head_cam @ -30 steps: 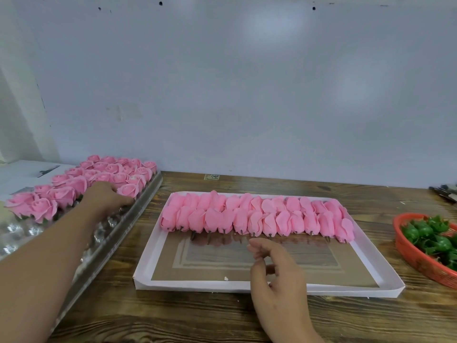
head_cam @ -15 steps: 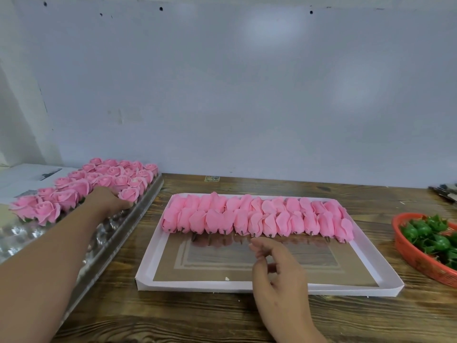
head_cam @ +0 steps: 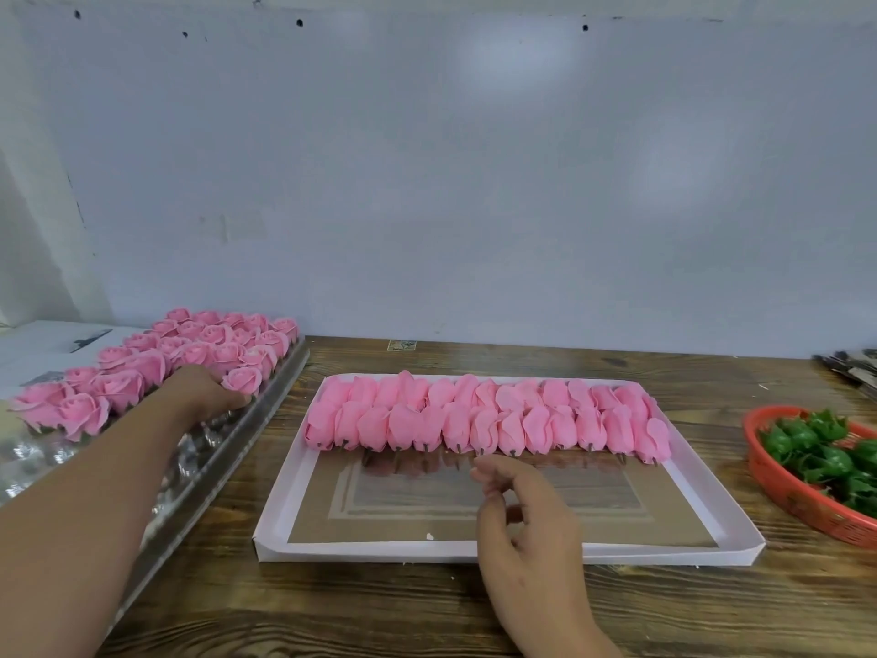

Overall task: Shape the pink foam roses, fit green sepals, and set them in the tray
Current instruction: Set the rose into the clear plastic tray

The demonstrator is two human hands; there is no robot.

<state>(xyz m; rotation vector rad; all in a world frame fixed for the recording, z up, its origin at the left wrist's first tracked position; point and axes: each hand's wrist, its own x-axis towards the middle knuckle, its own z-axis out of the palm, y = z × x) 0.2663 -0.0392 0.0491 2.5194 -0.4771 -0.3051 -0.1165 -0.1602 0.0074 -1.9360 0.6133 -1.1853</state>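
At nine o'clock, the left hand (head_cam: pixel 204 391) has barely moved, fingers curled beside a finished rose (head_cam: pixel 243 379) in the clear tray (head_cam: pixel 265 410), placement apparently finishing. The right hand (head_cam: pixel 527 524) stays loosely spread below the unshaped roses (head_cam: pixel 484 420).

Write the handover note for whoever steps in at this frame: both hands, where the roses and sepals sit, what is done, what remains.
Left hand: reaching into the clear tray at left, at the newest finished rose; whether it grips it cannot be told.
Right hand: empty, fingers loosely curled, above the white tray.
Done: finished roses fill the clear tray's far end.
Left: two rows of unshaped buds in the white tray; green sepals wait in the red basket at right.
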